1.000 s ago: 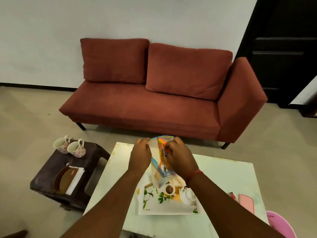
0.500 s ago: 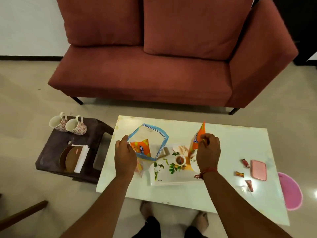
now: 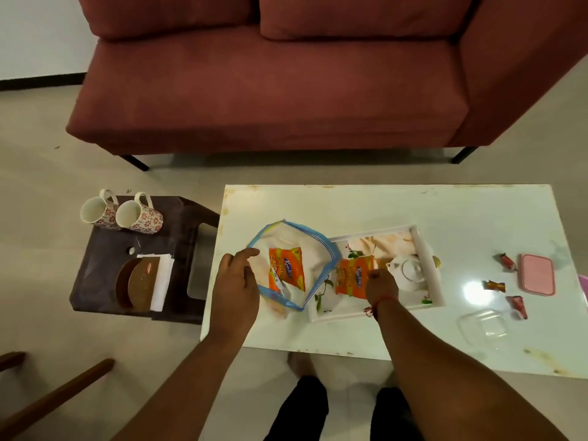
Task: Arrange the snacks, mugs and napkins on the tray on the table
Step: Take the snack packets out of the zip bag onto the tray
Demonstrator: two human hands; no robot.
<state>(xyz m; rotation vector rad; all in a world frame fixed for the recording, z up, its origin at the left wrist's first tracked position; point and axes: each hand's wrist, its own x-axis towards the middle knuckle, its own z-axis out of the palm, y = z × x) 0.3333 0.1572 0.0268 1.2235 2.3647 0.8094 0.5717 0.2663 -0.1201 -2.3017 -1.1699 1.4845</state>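
A white picture tray [image 3: 423,256] lies on the white table [image 3: 381,211]. My right hand [image 3: 381,286] holds an orange snack packet [image 3: 351,276] low over the tray's left part. My left hand [image 3: 235,281] grips the rim of a blue-edged clear bag [image 3: 305,246] standing open just left of the tray; another orange packet [image 3: 286,272] sits inside it. Two floral mugs [image 3: 122,213] lie on their sides on the dark stool [image 3: 105,249], with white napkins [image 3: 162,281] under brown round plates [image 3: 136,284].
A pink lid [image 3: 537,274], several wrapped sweets [image 3: 509,281] and a clear container [image 3: 482,326] lie on the table's right end. A red sofa [image 3: 270,84] stands behind the table. A wooden chair leg [image 3: 54,396] shows at lower left. My legs are below the table edge.
The view tilted down. My right hand drew an orange packet out of the bag and lowered it to the tray. My left hand kept hold of the bag, now left of the tray.
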